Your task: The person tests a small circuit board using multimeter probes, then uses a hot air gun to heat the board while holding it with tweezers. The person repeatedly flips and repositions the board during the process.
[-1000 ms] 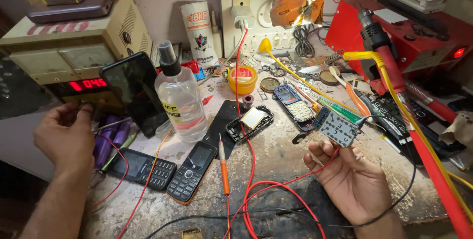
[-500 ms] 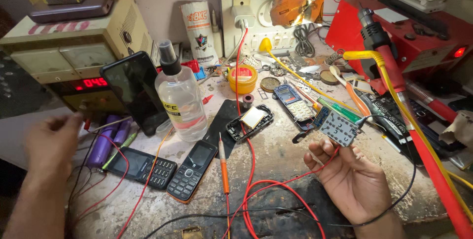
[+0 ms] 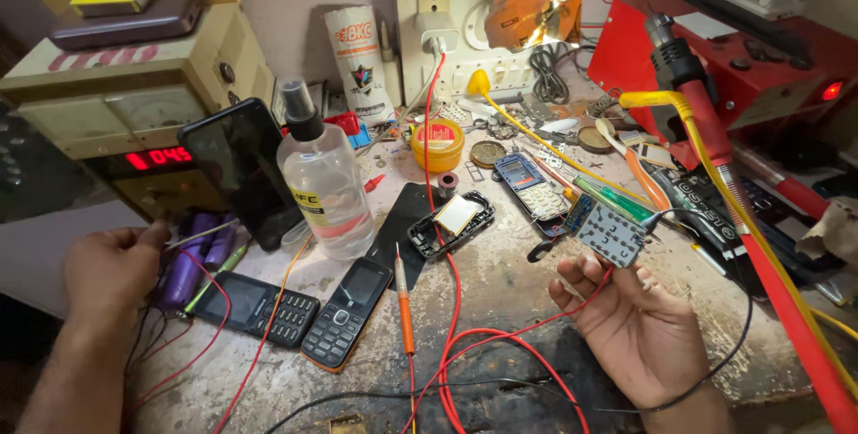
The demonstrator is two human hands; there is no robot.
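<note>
My right hand (image 3: 636, 325) is palm up at the right of the bench and holds a small phone keypad board (image 3: 609, 234) at its fingertips, with red and black wires trailing from it. My left hand (image 3: 112, 269) is at the left edge, fingers curled, touching thin wires beside purple battery cells (image 3: 195, 260) under the beige power supply (image 3: 134, 112) with a red digit display. Two keypad phones (image 3: 299, 313) lie between my hands. An opened phone frame (image 3: 451, 224) rests on a black mat.
A clear spray bottle (image 3: 323, 179) and a leaning black smartphone (image 3: 241, 170) stand at centre left. An orange probe (image 3: 404, 304) and red wires cross the bench. A red station (image 3: 715, 50), yellow tin (image 3: 437, 144) and another stripped phone (image 3: 532, 185) sit behind.
My left hand dropped away from the power supply, then came back up to the wires by the purple cells. My right hand kept the keypad board almost still.
</note>
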